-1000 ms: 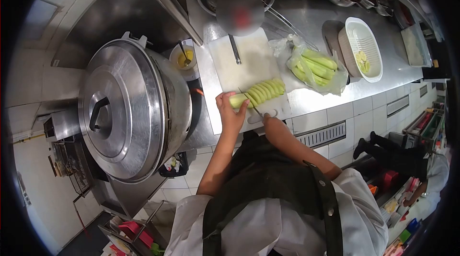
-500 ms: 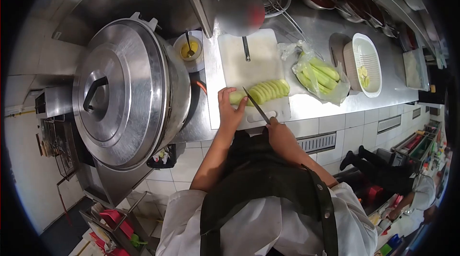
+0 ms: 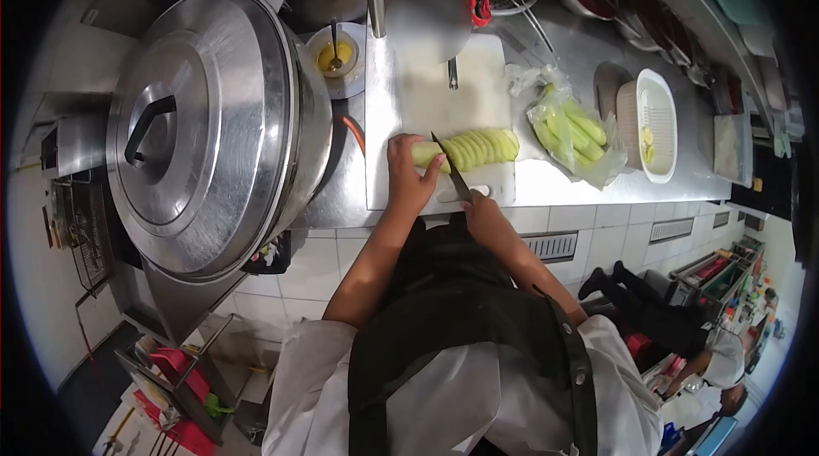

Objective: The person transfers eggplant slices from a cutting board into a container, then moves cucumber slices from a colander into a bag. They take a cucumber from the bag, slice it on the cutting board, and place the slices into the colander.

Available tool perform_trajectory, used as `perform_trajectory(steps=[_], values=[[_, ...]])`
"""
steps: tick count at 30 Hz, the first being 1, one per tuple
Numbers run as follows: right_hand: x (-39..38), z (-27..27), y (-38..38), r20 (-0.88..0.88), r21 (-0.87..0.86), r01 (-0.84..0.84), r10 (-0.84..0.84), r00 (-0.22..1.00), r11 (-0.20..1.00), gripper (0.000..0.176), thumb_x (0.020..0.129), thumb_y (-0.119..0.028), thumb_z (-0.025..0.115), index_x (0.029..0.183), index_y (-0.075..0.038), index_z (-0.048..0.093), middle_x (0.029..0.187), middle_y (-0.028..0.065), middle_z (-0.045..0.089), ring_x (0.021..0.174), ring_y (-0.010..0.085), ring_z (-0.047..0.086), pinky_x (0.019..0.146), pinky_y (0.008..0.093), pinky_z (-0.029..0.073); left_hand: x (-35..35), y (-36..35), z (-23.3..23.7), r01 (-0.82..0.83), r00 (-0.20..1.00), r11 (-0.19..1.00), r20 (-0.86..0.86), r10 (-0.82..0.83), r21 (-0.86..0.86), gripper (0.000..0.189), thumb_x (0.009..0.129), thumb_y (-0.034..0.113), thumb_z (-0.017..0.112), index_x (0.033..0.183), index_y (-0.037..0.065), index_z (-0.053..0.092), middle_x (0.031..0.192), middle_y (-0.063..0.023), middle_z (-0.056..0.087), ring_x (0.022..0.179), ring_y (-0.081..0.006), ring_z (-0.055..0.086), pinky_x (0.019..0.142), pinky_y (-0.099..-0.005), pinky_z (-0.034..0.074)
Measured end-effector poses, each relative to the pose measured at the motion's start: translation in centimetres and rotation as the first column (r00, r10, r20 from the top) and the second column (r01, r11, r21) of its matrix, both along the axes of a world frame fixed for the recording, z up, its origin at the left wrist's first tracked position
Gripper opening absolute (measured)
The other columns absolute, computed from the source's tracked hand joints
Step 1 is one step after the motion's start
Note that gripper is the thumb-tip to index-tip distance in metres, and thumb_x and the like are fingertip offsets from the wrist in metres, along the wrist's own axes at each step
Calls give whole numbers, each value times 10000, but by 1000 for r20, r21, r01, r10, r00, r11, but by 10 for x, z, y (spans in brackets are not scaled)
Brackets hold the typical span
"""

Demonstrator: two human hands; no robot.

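Note:
My left hand [image 3: 409, 173] grips the uncut end of a pale green, cucumber-like vegetable [image 3: 421, 151], its fingers over the far side and the thumb on the near side. In my right hand [image 3: 485, 215] is a kitchen knife [image 3: 455, 170], its blade angled up and left across the vegetable, close to my left thumb. To the right of the blade, a row of slices [image 3: 482, 147] leans together. All of this lies on a white cutting board [image 3: 439, 106]. A small metal-looking tool [image 3: 453, 72] rests toward the board's far end.
A clear bag of pale green vegetables [image 3: 576, 132] and a white plastic basket [image 3: 655, 106] stand to the right. On the left are a large lidded steel pot [image 3: 200, 132] and a small bowl of yellow stuff [image 3: 335, 58]. A strainer [image 3: 520, 0] sits behind. Another person [image 3: 721, 354] is at the far right.
The whole view has shifted slightly. Both hands stay at the vegetable, and the knife blade stands a bit steeper across it, between the held piece and the slices.

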State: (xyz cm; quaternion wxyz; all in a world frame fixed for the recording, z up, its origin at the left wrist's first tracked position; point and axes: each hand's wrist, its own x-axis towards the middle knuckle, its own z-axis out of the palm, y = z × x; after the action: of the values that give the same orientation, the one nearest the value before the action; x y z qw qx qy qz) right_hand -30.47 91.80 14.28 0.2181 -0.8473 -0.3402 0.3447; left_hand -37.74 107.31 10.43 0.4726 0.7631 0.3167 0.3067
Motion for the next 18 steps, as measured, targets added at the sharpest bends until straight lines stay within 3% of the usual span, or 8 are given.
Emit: perform_trajectory(steps=[3, 6, 8, 16, 18], values=[[15, 15, -4, 4, 115, -46, 45, 999, 992, 188, 911, -124, 460, 926, 63, 476, 716, 320, 572, 772, 497, 558, 668, 533, 435, 0, 0, -1, -10, 1000, 1000, 13, 9, 26, 407, 769, 162, 697, 1062, 0, 467, 1027, -177, 469, 992, -348, 473, 876, -414, 391], [1, 40, -3, 34, 59, 81, -83, 996, 995, 194, 919, -134, 451, 927, 59, 474, 708, 324, 570, 752, 503, 558, 653, 550, 430, -4, 0, -5, -14, 1000, 999, 21, 13, 38, 421, 792, 159, 676, 1089, -17, 434, 1034, -181, 461, 991, -342, 473, 877, -404, 393], [-6, 46, -4, 37, 23, 58, -59, 998, 998, 195, 923, -137, 445, 923, 56, 469, 700, 326, 569, 744, 505, 560, 645, 557, 430, -2, -2, -7, -24, 999, 999, 48, 25, -20, 427, 796, 157, 661, 1092, -23, 411, 1025, -192, 448, 998, -363, 455, 889, -423, 375], [-12, 53, 4, 32, -124, 0, 4, 999, 992, 188, 925, -119, 430, 901, 64, 467, 692, 318, 580, 726, 479, 586, 652, 546, 453, -3, 0, -7, 10, 1000, 1000, 4, -10, 8, 410, 805, 157, 651, 1068, -33, 400, 1023, -201, 444, 982, -369, 455, 880, -425, 371], [-8, 32, 8, 29, -24, -54, 55, 998, 998, 187, 919, -112, 435, 895, 70, 473, 692, 312, 583, 727, 476, 588, 656, 535, 460, -3, 1, -5, 18, 1000, 1000, -5, -18, 23, 407, 807, 162, 652, 1063, -33, 402, 1018, -201, 446, 978, -368, 457, 876, -425, 372]])
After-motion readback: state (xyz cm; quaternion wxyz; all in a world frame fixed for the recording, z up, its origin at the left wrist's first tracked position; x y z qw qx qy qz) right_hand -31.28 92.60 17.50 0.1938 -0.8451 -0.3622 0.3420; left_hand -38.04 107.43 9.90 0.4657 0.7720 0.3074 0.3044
